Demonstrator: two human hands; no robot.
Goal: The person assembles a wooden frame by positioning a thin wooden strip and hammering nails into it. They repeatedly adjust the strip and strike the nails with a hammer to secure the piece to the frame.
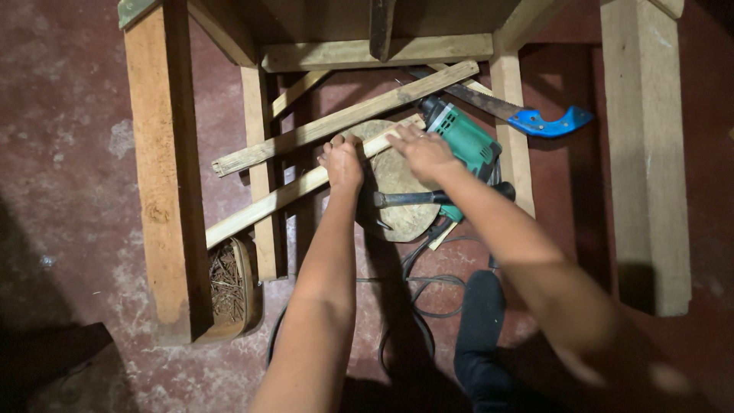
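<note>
Slat [306, 186] under both my hands — its long axis runs diagonally, low end lower-left, high end upper-right by the green drill [466, 141]; it lies across the round wooden block [401, 195]; my left hand [342, 162] curls around it, my right hand [420, 151] presses flat, fingers spread; the tub [248, 291] at lower left holds nails [225, 287].

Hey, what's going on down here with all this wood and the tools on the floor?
A person is bent over a round wooden block on the floor. Both hands rest on a long wooden strip that lies across it: the left hand at the middle, the right hand nearer the far end. A green power drill and a hammer lie by the block, and a blue-handled saw behind.
</note>
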